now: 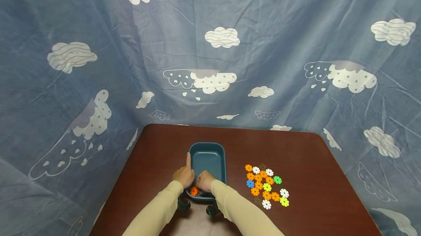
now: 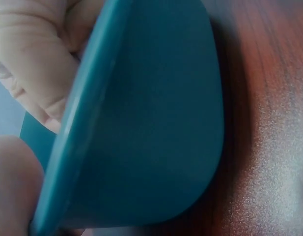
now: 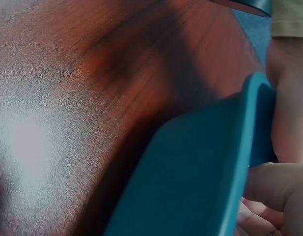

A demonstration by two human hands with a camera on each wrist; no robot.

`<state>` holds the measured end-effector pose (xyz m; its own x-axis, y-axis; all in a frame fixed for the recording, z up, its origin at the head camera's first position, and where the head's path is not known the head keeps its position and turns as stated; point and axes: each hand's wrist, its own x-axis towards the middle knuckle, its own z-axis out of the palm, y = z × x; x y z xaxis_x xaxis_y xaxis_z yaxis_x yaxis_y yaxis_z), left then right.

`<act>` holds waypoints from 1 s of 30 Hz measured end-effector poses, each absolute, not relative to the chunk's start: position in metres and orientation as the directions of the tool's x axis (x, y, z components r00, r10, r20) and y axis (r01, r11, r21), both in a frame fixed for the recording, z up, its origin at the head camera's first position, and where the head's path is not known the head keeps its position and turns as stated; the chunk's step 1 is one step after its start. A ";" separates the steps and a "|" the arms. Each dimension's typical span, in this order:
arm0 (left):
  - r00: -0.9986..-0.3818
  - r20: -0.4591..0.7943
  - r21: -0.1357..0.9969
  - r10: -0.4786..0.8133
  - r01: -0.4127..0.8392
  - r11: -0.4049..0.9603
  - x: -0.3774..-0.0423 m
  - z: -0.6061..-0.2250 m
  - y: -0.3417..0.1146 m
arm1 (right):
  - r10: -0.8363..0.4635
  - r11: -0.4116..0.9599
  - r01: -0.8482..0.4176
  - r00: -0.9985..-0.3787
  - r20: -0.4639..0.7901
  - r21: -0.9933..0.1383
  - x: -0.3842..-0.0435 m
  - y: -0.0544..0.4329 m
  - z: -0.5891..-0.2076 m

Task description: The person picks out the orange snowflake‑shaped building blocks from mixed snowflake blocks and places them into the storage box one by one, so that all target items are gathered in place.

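- The step in hand appears to be close handling of an orange-red notched disc (image 1: 194, 191) at the near end of a teal tray (image 1: 207, 163); both hands work there together.
- The disc shows at the tray's near-left corner, between the two hands. More notched discs (image 1: 266, 187) lie on the tabletop (image 1: 312, 163) to the tray's right.
- The next move probably calls for a sure pinch on the disc, or a clean release if it is already held.
- Left hand (image 1: 185, 176): its index finger points straight ahead beside the left rim, the others bent; whether they grip the disc, I cannot tell.
- Right hand (image 1: 205, 181): it reaches inside the tray, fingers looking curled inward, their tips hidden; I cannot tell what they hold.
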<state>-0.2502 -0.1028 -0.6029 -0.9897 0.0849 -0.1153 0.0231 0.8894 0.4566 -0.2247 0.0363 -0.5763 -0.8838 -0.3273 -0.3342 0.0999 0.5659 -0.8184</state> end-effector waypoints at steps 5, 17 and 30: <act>-0.992 -0.104 0.448 0.076 0.021 0.894 -0.251 -0.602 -0.101 | -0.307 0.523 0.125 -0.895 -0.323 -0.843 -0.228 0.044 -0.567; -0.992 -0.109 0.441 0.070 0.015 0.897 -0.247 -0.601 -0.101 | -0.315 0.302 0.175 -0.910 -0.271 -0.937 -0.244 0.105 -0.530; -0.991 -0.115 0.436 0.064 0.007 0.900 -0.240 -0.598 -0.097 | -0.083 0.626 0.044 -0.989 -0.123 -0.779 -0.223 0.243 -0.520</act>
<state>-0.2403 -0.0971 -0.5984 -0.9913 0.0637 -0.1150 0.0073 0.9000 0.4359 -0.2226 0.2434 -0.5204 -0.9890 -0.0827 -0.1226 0.0442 0.6258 -0.7788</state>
